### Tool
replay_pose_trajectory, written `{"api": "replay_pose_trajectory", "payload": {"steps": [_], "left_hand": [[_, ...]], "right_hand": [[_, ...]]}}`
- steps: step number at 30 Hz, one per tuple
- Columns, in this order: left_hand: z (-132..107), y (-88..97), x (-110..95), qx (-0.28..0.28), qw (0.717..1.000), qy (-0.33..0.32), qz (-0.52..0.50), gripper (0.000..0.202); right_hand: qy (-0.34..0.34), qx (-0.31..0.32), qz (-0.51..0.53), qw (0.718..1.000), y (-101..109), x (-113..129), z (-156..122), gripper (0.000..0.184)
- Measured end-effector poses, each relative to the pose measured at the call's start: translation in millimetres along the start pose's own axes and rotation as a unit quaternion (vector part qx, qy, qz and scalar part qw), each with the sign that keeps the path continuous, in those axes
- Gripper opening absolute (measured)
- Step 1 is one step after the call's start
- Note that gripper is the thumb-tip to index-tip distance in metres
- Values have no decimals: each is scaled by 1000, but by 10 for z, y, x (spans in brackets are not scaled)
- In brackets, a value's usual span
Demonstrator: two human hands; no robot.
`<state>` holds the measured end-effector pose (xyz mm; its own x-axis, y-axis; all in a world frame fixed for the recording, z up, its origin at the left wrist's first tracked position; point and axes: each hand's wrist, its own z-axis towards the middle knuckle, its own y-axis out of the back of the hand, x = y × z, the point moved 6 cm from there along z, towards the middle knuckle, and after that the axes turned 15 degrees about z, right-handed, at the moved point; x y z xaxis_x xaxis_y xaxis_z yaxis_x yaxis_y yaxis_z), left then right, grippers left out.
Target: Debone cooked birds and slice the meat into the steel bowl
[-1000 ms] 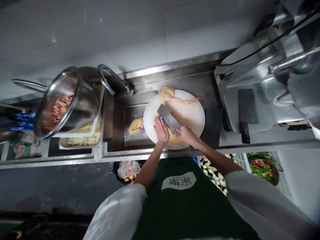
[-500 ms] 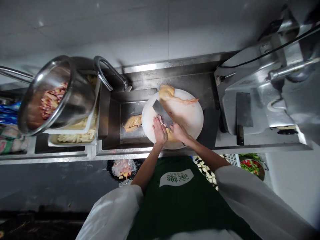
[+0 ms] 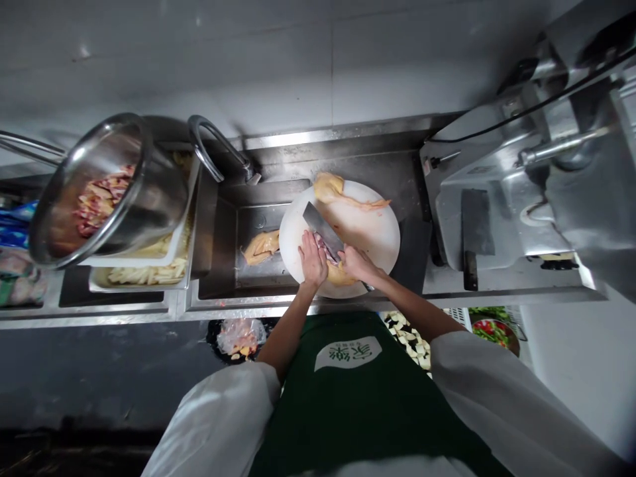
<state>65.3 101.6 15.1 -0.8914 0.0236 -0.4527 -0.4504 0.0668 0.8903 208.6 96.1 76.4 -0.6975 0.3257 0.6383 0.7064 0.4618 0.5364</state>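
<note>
A round white cutting board (image 3: 382,228) spans the right part of the sink. My right hand (image 3: 356,262) is wrapped round the handle of a cleaver (image 3: 322,222), its broad blade slanting up and left over raw chicken (image 3: 342,275) with yellow skin. My left hand (image 3: 313,260) presses on the chicken left of the blade, fingers stretched forward and close together. Dark pink cut flesh shows between hand and blade; the cutting edge is partly hidden. Another yellow-skinned chicken piece (image 3: 328,187) with a long thin end lies at the board's far edge.
In the sink basin (image 3: 223,265) lies another chicken piece (image 3: 261,246), below a faucet (image 3: 218,146). A tilted steel bowl (image 3: 163,199) of chopped meat rests on trays at left. A second cleaver (image 3: 477,222) and a metal machine (image 3: 571,172) are at right.
The cleaver blade has shifted slightly along the chicken, and more cut pink flesh shows beside it. My left hand stays pressed on the piece. The whole view has drifted a little.
</note>
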Motion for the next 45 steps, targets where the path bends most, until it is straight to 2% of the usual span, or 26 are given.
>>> {"api": "replay_pose_trajectory", "payload": {"steps": [4, 8, 13, 16, 19, 22, 27, 33, 35, 37, 39, 41, 43, 45], "left_hand": [[-86, -19, 64, 2, 999, 7, -31, 66], [-102, 71, 130, 9, 999, 15, -32, 66], [143, 200, 139, -46, 998, -20, -27, 49], [309, 143, 190, -52, 998, -36, -30, 36], [363, 69, 287, -47, 998, -29, -38, 26], [321, 50, 363, -57, 997, -13, -45, 25], [220, 63, 390, -97, 992, -3, -79, 26], [157, -22, 390, -93, 990, 27, -100, 22], [103, 37, 390, -101, 989, 29, -107, 21], [83, 180, 442, -116, 987, 30, -103, 20], [191, 386, 538, -126, 989, 13, -78, 20], [494, 573, 618, -101, 993, -48, -42, 21], [944, 654, 641, -16, 990, -138, -6, 15], [1394, 640, 637, 98, 972, -210, 37, 16]], "right_hand": [[6, -42, -4, 999, -145, 163, 185, 38], [17, -68, -31, 997, -291, 325, 420, 37], [15, -52, -37, 998, -298, 285, 481, 41], [18, -45, -44, 998, -301, 315, 496, 42], [23, -35, -59, 997, -326, 423, 535, 41], [36, -33, -87, 995, -325, 519, 550, 42], [38, -31, -121, 991, -280, 514, 527, 40], [57, -32, -164, 984, -338, 588, 604, 43], [50, -26, -191, 980, -372, 584, 600, 48], [47, -24, -209, 976, -391, 570, 582, 50], [50, -27, -212, 976, -406, 559, 577, 50], [58, -32, -206, 976, -425, 574, 593, 49], [60, -31, -206, 976, -422, 623, 610, 49], [56, -11, -214, 975, -346, 723, 579, 48]]}}
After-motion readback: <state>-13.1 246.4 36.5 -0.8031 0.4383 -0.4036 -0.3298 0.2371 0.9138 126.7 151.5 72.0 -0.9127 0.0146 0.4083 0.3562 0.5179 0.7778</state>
